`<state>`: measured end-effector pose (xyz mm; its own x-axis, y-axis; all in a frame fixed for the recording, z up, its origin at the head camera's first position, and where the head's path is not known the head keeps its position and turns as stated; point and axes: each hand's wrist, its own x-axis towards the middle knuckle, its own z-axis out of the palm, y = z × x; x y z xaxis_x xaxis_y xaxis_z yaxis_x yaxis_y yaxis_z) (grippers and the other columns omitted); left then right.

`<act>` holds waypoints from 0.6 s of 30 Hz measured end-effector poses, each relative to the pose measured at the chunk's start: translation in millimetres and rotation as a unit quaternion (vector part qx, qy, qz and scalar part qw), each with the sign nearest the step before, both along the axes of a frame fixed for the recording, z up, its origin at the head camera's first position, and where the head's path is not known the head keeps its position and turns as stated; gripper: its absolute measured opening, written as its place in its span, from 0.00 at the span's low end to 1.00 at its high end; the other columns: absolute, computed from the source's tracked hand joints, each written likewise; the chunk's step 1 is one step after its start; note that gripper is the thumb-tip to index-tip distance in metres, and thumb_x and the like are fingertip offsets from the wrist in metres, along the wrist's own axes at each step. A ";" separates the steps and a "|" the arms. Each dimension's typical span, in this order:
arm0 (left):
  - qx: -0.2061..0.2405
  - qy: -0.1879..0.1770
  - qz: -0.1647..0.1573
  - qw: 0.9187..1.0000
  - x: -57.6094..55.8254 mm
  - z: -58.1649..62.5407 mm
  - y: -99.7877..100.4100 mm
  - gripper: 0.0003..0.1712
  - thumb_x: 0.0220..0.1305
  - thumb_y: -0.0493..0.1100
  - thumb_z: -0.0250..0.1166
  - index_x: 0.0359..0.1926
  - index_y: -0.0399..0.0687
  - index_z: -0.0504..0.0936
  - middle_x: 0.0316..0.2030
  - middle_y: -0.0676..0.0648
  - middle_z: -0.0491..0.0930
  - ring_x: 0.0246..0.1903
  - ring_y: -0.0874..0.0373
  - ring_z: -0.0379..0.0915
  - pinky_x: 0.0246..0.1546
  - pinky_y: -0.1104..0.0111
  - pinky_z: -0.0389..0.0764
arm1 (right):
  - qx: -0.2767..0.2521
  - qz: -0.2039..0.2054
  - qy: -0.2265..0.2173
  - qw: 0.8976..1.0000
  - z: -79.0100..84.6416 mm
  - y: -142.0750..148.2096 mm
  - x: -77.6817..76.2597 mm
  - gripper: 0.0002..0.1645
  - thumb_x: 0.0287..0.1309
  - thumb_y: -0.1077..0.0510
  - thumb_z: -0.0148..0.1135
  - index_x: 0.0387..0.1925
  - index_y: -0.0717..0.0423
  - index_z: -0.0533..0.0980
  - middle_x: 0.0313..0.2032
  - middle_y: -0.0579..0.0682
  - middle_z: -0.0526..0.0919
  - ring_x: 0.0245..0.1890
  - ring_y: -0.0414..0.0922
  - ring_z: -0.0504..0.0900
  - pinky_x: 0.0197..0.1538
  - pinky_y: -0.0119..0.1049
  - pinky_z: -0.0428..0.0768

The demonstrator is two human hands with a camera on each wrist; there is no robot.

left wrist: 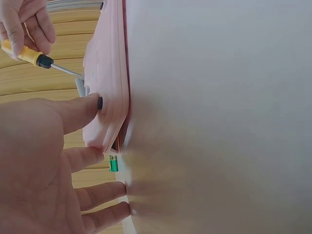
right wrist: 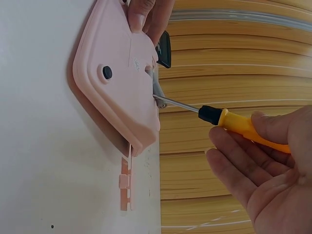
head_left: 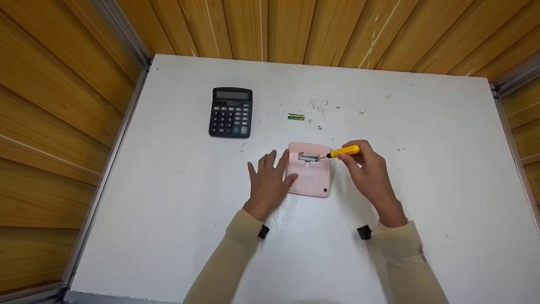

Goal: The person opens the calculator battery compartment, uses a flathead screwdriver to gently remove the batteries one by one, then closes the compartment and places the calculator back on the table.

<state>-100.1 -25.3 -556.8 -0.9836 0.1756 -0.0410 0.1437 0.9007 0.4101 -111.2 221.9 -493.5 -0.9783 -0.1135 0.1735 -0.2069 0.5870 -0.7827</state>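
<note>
A pink calculator (head_left: pixel 309 177) lies face down, its battery slot uncovered. Inside the slot sits a grey battery (head_left: pixel 311 156), with one end tilted up in the right wrist view. My left hand (head_left: pixel 269 183) rests at the calculator's left edge, fingers spread, thumb on its back and index finger along the side. My right hand (head_left: pixel 371 173) holds a screwdriver (head_left: pixel 349 150) by its yellow handle, from the right. The screwdriver's metal tip reaches the battery's end; whether it touches battery or slot wall I cannot tell.
A black calculator (head_left: pixel 231 112) lies face up at the back left. One green battery (head_left: pixel 296 116) lies behind the pink calculator. A thin pink piece with a tab (right wrist: pixel 125 181) is on the white table (head_left: pixel 168 202). Slatted wooden walls (head_left: pixel 287 31) stand around it.
</note>
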 end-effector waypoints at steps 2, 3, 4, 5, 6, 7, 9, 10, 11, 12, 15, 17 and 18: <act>-0.002 0.001 -0.001 1.000 -0.2 0.0 -0.1 0.42 0.77 0.65 0.59 0.83 0.56 0.62 0.76 0.36 0.66 0.75 0.39 0.60 0.69 0.26 0.53 | 0.004 0.001 0.003 1.000 -0.4 0.0 -0.4 0.18 0.72 0.63 0.67 0.58 0.64 0.74 0.54 0.58 0.83 0.55 0.54 0.86 0.61 0.36 0.80; -0.002 0.002 -0.001 1.000 -0.3 0.0 -0.1 0.42 0.77 0.65 0.59 0.83 0.56 0.63 0.76 0.36 0.66 0.75 0.39 0.60 0.69 0.26 0.53 | 0.005 0.002 0.003 1.000 -0.5 -0.2 -0.5 0.18 0.72 0.63 0.67 0.58 0.65 0.74 0.54 0.58 0.83 0.55 0.54 0.86 0.61 0.36 0.80; -0.001 0.002 -0.001 1.000 -0.4 -0.1 -0.2 0.42 0.77 0.65 0.59 0.83 0.56 0.63 0.76 0.36 0.66 0.75 0.39 0.60 0.69 0.26 0.53 | 0.006 0.003 0.004 1.000 -0.7 -0.4 -0.6 0.18 0.72 0.63 0.67 0.58 0.65 0.74 0.53 0.58 0.83 0.55 0.54 0.86 0.60 0.37 0.81; -0.001 0.001 -0.002 1.000 -0.5 -0.1 -0.2 0.42 0.77 0.66 0.59 0.83 0.56 0.62 0.76 0.36 0.65 0.75 0.39 0.59 0.69 0.26 0.53 | 0.007 0.003 0.004 1.000 -0.7 -0.6 -0.7 0.18 0.72 0.63 0.66 0.58 0.65 0.74 0.54 0.58 0.83 0.55 0.54 0.86 0.60 0.38 0.81; 0.000 0.002 -0.002 1.000 -0.6 -0.2 -0.2 0.42 0.77 0.66 0.59 0.83 0.56 0.63 0.76 0.36 0.66 0.75 0.39 0.60 0.69 0.26 0.53 | 0.008 0.003 0.004 1.000 -0.7 -0.9 -0.7 0.18 0.72 0.63 0.66 0.58 0.65 0.74 0.54 0.58 0.83 0.55 0.55 0.86 0.61 0.40 0.81; 0.001 0.001 -0.003 1.000 -0.7 -0.1 -0.2 0.42 0.77 0.66 0.59 0.83 0.56 0.62 0.76 0.36 0.65 0.75 0.39 0.59 0.69 0.26 0.53 | 0.009 0.002 0.004 1.000 -0.9 -1.1 -0.7 0.18 0.72 0.63 0.66 0.58 0.65 0.74 0.54 0.59 0.83 0.56 0.55 0.86 0.61 0.41 0.81; 0.003 -0.002 -0.003 1.000 -0.7 0.1 -0.2 0.42 0.77 0.66 0.59 0.83 0.56 0.62 0.76 0.36 0.65 0.75 0.39 0.59 0.69 0.26 0.52 | 0.008 0.000 0.002 1.000 -1.3 -1.8 -0.6 0.18 0.73 0.63 0.66 0.59 0.65 0.73 0.54 0.59 0.83 0.56 0.56 0.86 0.61 0.45 0.81; 0.004 -0.003 -0.003 1.000 -0.6 0.2 -0.1 0.42 0.77 0.65 0.59 0.84 0.56 0.62 0.76 0.36 0.65 0.75 0.39 0.59 0.69 0.26 0.52 | 0.009 -0.002 0.000 1.000 -1.7 -2.0 -0.6 0.18 0.73 0.63 0.65 0.59 0.65 0.73 0.54 0.59 0.83 0.56 0.56 0.86 0.61 0.46 0.81; 0.004 -0.003 -0.003 1.000 -0.6 0.4 -0.1 0.42 0.77 0.65 0.59 0.84 0.56 0.62 0.76 0.36 0.65 0.75 0.39 0.59 0.69 0.26 0.52 | 0.009 -0.002 -0.002 1.000 -2.2 -2.2 -0.6 0.18 0.73 0.63 0.65 0.59 0.65 0.73 0.54 0.59 0.83 0.57 0.56 0.86 0.62 0.48 0.80; 0.004 -0.002 -0.003 1.000 -0.4 0.4 0.0 0.42 0.77 0.65 0.59 0.83 0.56 0.62 0.76 0.36 0.65 0.75 0.39 0.59 0.69 0.26 0.53 | 0.008 -0.004 -0.003 1.000 -2.7 -2.6 -0.5 0.18 0.73 0.63 0.65 0.59 0.65 0.73 0.55 0.59 0.83 0.57 0.57 0.85 0.62 0.48 0.80; 0.002 0.005 -0.002 1.000 0.0 0.0 0.2 0.42 0.77 0.65 0.60 0.83 0.55 0.63 0.75 0.35 0.66 0.75 0.38 0.60 0.68 0.26 0.54 | 0.002 -0.005 0.000 1.000 -5.3 -2.7 -0.7 0.19 0.72 0.63 0.66 0.59 0.65 0.73 0.54 0.59 0.83 0.55 0.56 0.86 0.62 0.46 0.81; -0.002 0.009 -0.001 1.000 0.1 -0.6 0.4 0.42 0.77 0.64 0.61 0.83 0.54 0.63 0.75 0.35 0.67 0.75 0.38 0.61 0.68 0.26 0.54 | -0.008 -0.006 0.005 1.000 -8.1 -1.7 -0.9 0.19 0.72 0.64 0.66 0.58 0.65 0.73 0.53 0.59 0.83 0.54 0.55 0.86 0.61 0.40 0.81; -0.004 0.011 -0.001 1.000 0.1 -0.9 0.6 0.42 0.77 0.64 0.61 0.83 0.54 0.64 0.75 0.35 0.67 0.75 0.38 0.61 0.68 0.26 0.55 | -0.015 -0.006 0.008 1.000 -9.7 -1.0 -0.8 0.19 0.72 0.64 0.66 0.58 0.66 0.73 0.53 0.59 0.83 0.54 0.54 0.86 0.61 0.37 0.81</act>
<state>-100.0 -24.7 -557.7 -0.9840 0.1768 -0.0206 0.1539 0.9033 0.4004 -112.0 220.9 -503.2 -0.9766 -0.0966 0.1924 -0.2129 0.5659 -0.7965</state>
